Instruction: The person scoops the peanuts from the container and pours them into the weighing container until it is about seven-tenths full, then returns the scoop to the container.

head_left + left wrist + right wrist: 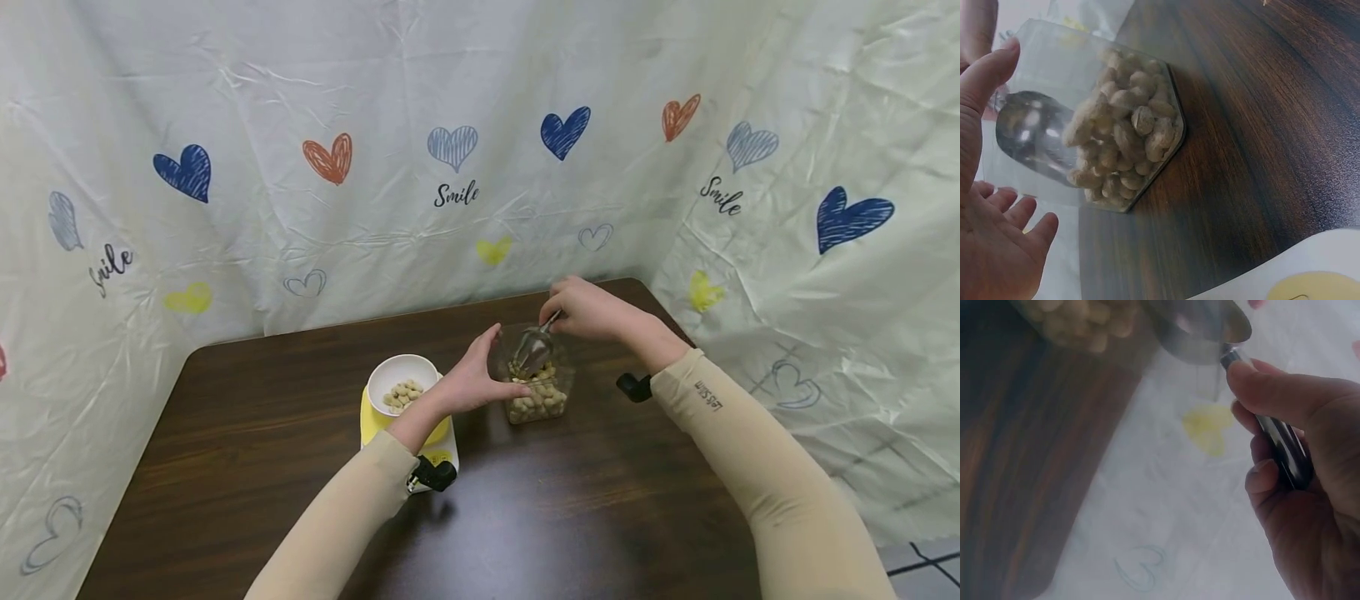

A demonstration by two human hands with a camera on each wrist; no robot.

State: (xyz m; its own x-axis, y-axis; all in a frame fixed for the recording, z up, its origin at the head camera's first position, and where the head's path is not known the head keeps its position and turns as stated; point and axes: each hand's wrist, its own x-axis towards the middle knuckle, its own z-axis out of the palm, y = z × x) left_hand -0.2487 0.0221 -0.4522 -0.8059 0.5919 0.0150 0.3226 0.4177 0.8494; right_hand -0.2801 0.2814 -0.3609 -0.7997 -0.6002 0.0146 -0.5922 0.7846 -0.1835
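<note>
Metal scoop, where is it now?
In the head view, right of centre: the right hand grips the scoop, its wide end inside the clear container.

right hand [1325, 447], right of frame: thumb and curled fingers grip metal scoop [1194, 337] by its handle | scoop bowl: top centre | pale nut-like pieces [1085, 322]: upper left, blurred | wood-grain worktop [1029, 462]: left side | white cloth [1147, 506]: centre to bottom; yellow heart [1205, 428], outlined heart [1141, 569] below it
</note>
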